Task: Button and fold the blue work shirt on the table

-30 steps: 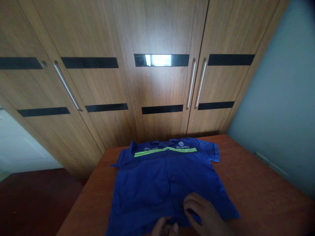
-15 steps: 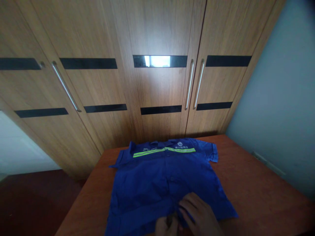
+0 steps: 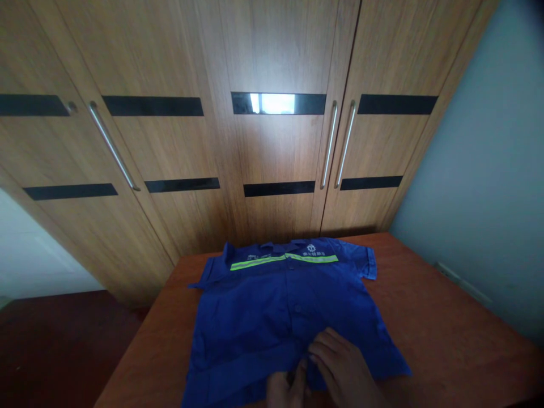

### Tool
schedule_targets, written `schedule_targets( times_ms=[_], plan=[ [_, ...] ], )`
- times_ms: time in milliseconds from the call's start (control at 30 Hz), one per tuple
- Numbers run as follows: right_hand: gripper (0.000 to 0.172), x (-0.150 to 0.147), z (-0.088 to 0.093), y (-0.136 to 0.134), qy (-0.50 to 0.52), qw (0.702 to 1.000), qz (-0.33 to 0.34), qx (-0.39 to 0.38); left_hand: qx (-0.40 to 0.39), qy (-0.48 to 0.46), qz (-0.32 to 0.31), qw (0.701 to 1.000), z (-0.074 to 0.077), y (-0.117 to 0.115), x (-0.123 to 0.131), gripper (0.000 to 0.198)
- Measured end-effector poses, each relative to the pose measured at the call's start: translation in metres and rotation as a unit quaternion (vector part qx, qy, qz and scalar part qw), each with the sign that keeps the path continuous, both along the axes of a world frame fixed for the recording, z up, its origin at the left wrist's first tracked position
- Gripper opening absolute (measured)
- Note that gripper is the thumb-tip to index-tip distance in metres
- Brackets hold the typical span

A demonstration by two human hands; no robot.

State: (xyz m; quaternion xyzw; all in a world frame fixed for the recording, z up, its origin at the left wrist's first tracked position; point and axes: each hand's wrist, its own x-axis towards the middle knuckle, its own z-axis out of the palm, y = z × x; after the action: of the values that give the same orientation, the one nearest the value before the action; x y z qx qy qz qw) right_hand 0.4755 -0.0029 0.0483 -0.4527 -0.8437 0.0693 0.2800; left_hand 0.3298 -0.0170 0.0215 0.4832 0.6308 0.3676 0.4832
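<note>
A dark blue short-sleeved shirt lies front side up, its collar toward the cabinet and a yellow-green reflective strip across the chest. Two buttons show on its front placket. At the lower placket, near the hem, my left hand pinches the shirt's edge, partly cut off by the bottom of the view. My right hand lies just to the right, fingers bent and closed on the same part of the placket. The fingertips of both hands nearly meet; what lies between them is dark and small.
The shirt rests on a reddish-brown wooden table. Behind it stands a wooden cabinet with black strips and metal handles. A pale wall with a socket strip borders the right side.
My left fingers have shifted slightly, with the thumb now raised closer to my right fingertips. My right hand has moved slightly up. The shirt lies nearly as before.
</note>
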Motion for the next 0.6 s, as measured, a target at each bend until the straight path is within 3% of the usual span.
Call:
schedule_targets(
  times_ms=[233,467,600],
  plan=[
    [0.023,-0.004,-0.007,0.003,0.024,0.998,-0.034,-0.053,0.006,0.001,0.02,1.0,-0.016,0.0,-0.002,0.049],
    [0.032,-0.011,-0.022,0.0,-0.031,0.996,-0.047,0.069,0.0,0.006,-0.006,1.0,-0.007,0.003,-0.006,0.05],
    [0.025,-0.013,-0.021,0.0,-0.003,0.996,-0.072,0.048,0.003,0.0,0.011,1.0,-0.002,-0.001,-0.003,0.052]
  ],
)
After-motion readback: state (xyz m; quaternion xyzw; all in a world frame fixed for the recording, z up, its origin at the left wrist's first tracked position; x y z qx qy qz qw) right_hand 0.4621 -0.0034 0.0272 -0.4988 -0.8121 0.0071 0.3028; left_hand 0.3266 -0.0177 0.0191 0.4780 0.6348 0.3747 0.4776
